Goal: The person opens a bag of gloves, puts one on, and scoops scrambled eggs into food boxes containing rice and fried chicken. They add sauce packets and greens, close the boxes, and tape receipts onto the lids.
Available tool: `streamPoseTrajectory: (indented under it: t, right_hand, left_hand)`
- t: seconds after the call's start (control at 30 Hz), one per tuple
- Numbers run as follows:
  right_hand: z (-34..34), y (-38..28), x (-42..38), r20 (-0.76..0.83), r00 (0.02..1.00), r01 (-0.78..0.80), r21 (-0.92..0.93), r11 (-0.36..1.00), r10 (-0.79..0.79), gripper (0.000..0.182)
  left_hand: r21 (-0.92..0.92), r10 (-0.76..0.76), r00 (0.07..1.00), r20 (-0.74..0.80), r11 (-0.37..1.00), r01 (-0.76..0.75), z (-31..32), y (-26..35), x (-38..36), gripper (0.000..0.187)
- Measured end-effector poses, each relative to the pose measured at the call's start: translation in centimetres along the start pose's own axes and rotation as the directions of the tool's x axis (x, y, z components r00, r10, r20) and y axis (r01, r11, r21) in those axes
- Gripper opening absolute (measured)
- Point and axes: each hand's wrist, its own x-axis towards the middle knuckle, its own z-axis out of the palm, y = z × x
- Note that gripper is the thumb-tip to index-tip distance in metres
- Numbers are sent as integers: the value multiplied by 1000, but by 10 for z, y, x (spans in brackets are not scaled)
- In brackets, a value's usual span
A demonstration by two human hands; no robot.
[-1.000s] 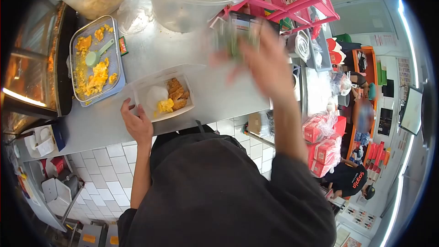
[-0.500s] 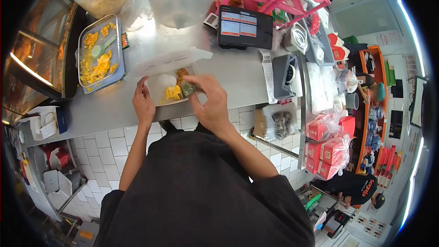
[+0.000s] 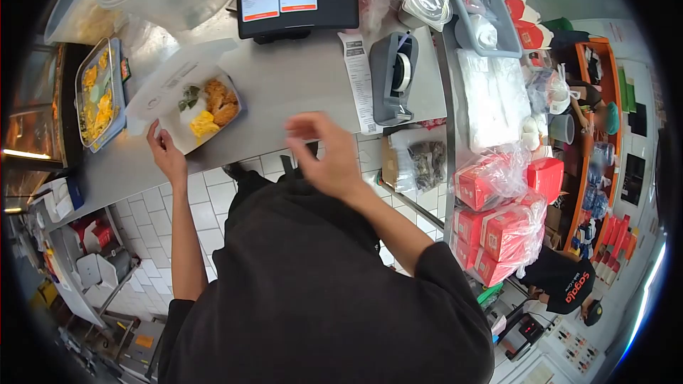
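An open white takeaway box (image 3: 186, 144) lies on the counter with its lid (image 3: 167, 85) folded back. Inside are white rice, crumbed fried chicken (image 3: 222, 103), yellow scrambled egg (image 3: 204, 125) and green leaves (image 3: 189, 97) on the rice toward the back. My left hand (image 3: 168, 155) grips the box at its front left side; the undersides of the fingers are hidden. To the right of the box, my right hand (image 3: 325, 154) hangs over the counter's front edge. It is somewhat blurred, with thumb and fingers apart and nothing visible in it.
A tray of egg (image 3: 80, 103) stands at the left by a lit warmer cabinet. Behind are plastic tubs and a tablet screen (image 3: 299, 1). A receipt (image 3: 361, 85) and a tape dispenser (image 3: 393, 78) lie to the right, near bagged red boxes (image 3: 498, 231). A person works far right.
My right hand has let go of the green leaves, which now lie on the rice, and has drawn back from the box. The view has shifted right. My left hand stays at the box.
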Motion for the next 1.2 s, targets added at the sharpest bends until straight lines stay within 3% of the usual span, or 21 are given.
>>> streamPoseTrajectory:
  t: [0.13, 0.23, 0.3, 0.33, 0.37, 0.4, 0.5, 0.6, 0.67, 0.73, 0.77, 0.8, 0.83, 0.87, 0.9, 0.93, 1.07, 1.1, 1.13, 1.17, 1.2]
  right_hand:
    - [-89, 29, -28, -381, 914, -185, -88, 979, 138, 32]
    - [-134, 40, -30, -520, 828, -193, 91, 977, 211, 34]
    - [-153, 35, -26, -640, 738, -145, 160, 976, 214, 35]
    - [-160, 33, -23, -646, 741, -107, 154, 982, 182, 35]
    - [-165, 34, -16, -642, 744, -127, 139, 982, 187, 35]
    - [-172, 31, 0, -639, 748, -136, 118, 984, 180, 35]
    - [-182, 3, 74, -576, 816, 80, 37, 996, -44, 32]
    - [-209, -41, 181, -466, 792, 269, -312, 911, -393, 18]
    - [-230, -66, 275, -358, 693, 339, -605, 721, -626, 13]
    - [-258, -68, 383, -258, 741, 391, -585, 711, -620, 12]
    - [-275, -51, 445, -177, 775, 313, -725, 613, -606, 14]
    - [-282, -38, 483, -101, 813, 239, -840, 487, -573, 15]
    - [-277, -52, 490, -95, 811, 251, -835, 490, -577, 15]
    - [-271, -80, 488, -3, 961, 145, -847, 512, -275, 16]
    - [-264, -90, 485, 86, 993, 37, -867, 496, 75, 18]
    - [-256, -73, 491, 104, 989, 137, -904, 406, -101, 19]
    - [-253, -18, 511, 128, 924, 225, -944, 242, -360, 19]
    - [-273, -18, 504, 231, 835, 267, -964, 0, -499, 22]
    - [-272, -34, 492, -34, 926, -84, -990, -117, -375, 24]
    - [-313, -21, 492, 42, 903, 97, -989, 109, -427, 28]
    - [-303, -42, 441, -111, 835, 87, -940, 329, -538, 31]
  left_hand:
    - [46, 23, 998, 59, 999, -25, -9, 7, 1, 34]
    - [-239, -78, 996, 35, 967, 84, -11, 25, -18, 37]
    - [-114, -177, 983, -52, 979, 170, -23, 14, -39, 40]
    - [-102, -23, 989, -144, 995, 8, -24, 8, -58, 40]
    - [161, 100, 979, -175, 984, -72, -36, -17, -77, 39]
    - [19, -11, 960, -279, 1000, 17, -33, -20, -97, 35]
    - [43, -61, 930, -362, 996, 82, -34, -34, -160, 29]
    - [258, -232, 918, -322, 912, 320, -39, -40, -216, 27]
    - [284, -386, 900, -204, 856, 432, -52, -89, -261, 25]
    - [513, -606, 794, -50, 667, 541, -71, -132, -300, 21]
    - [502, -607, 793, -59, 668, 549, -76, -158, -325, 21]
    - [519, -753, 652, -84, 526, 674, -81, -184, -356, 15]
    - [513, -754, 650, -95, 522, 681, -82, -161, -342, 15]
    - [549, -705, 706, -61, 567, 614, -87, -162, -331, 15]
    - [589, -660, 751, -20, 599, 542, -97, -161, -324, 15]
    - [620, -622, 783, 26, 624, 476, -101, -157, -324, 15]
    - [693, -528, 828, 187, 669, 270, -98, -146, -364, 18]
    - [711, -509, 831, 225, 669, 217, -104, -142, -364, 19]
    - [734, -502, 826, 256, 657, 172, -115, -133, -362, 20]
    - [591, -470, 870, 150, 748, 302, -120, -141, -341, 25]
    - [459, -536, 844, -19, 745, 484, -112, -81, -278, 29]
